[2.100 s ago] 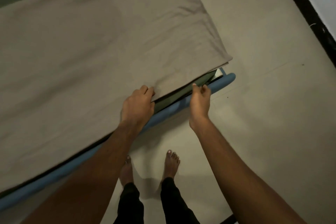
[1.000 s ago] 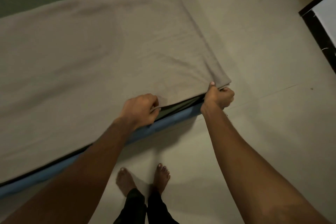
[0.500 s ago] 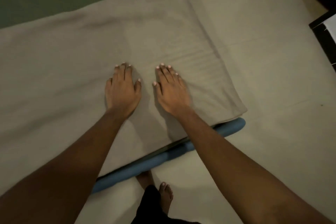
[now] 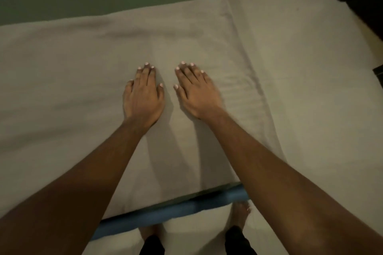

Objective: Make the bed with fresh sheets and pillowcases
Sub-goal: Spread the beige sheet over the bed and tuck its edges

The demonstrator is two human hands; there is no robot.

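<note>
a beige sheet (image 4: 83, 80) covers the bed across the left and centre of the frame. the left hand (image 4: 143, 97) and right hand (image 4: 198, 94) lie flat on it side by side at centre, fingers straight and relaxed, grasping nothing. a blue bed frame edge (image 4: 176, 212) runs along the lower centre, with bare feet (image 4: 240, 214) on the pale floor (image 4: 321, 109) below it.

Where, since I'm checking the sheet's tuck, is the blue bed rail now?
In the head view, the blue bed rail runs across the bottom centre, under the near edge of the sheet, above a bare foot.
</note>
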